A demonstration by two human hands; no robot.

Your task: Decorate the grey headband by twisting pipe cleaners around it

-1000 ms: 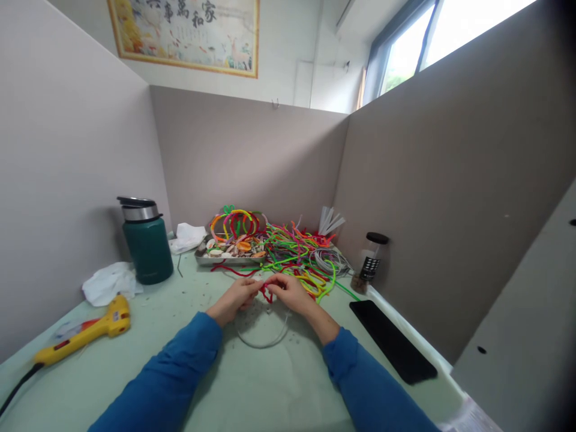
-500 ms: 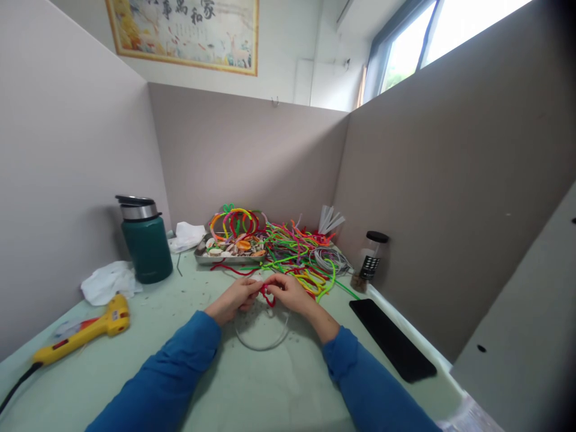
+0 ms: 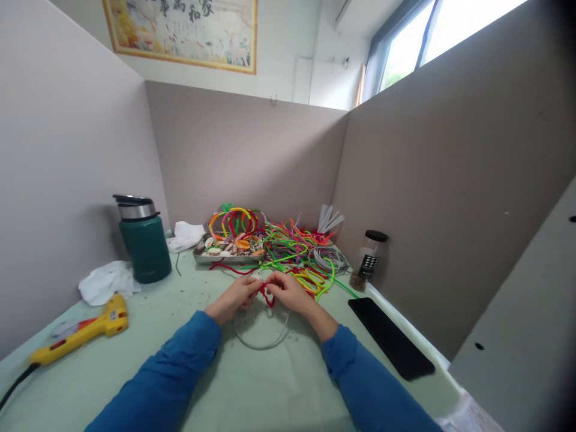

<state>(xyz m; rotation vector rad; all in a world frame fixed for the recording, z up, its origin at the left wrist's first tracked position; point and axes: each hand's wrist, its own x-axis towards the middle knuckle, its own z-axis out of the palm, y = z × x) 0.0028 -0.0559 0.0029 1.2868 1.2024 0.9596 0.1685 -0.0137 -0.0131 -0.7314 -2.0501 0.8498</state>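
Note:
My left hand [image 3: 237, 298] and my right hand [image 3: 287, 290] meet over the middle of the table. Both pinch a red pipe cleaner [image 3: 270, 302], which hangs in a small bent loop between them. A thin grey ring [image 3: 261, 348] curves below the hands, its upper part hidden behind the fingers. Just beyond my right hand lies a tangled pile of coloured pipe cleaners [image 3: 297, 246]. Another red pipe cleaner [image 3: 234, 270] rests in front of the metal tray. Whether the held piece is wound on the ring cannot be made out.
A metal tray [image 3: 225, 260] holds shell-like pieces and colourful pipe-cleaner rings [image 3: 234, 222]. On the left are a green bottle [image 3: 144, 249], crumpled tissue [image 3: 110, 283] and a yellow glue gun [image 3: 85, 331]. A black phone [image 3: 390, 338] and lidded jar [image 3: 368, 261] lie right; partitions enclose the table.
Both hands keep their pinch on the red pipe cleaner, with only a slight shift of the fingers. The camera view has moved a little.

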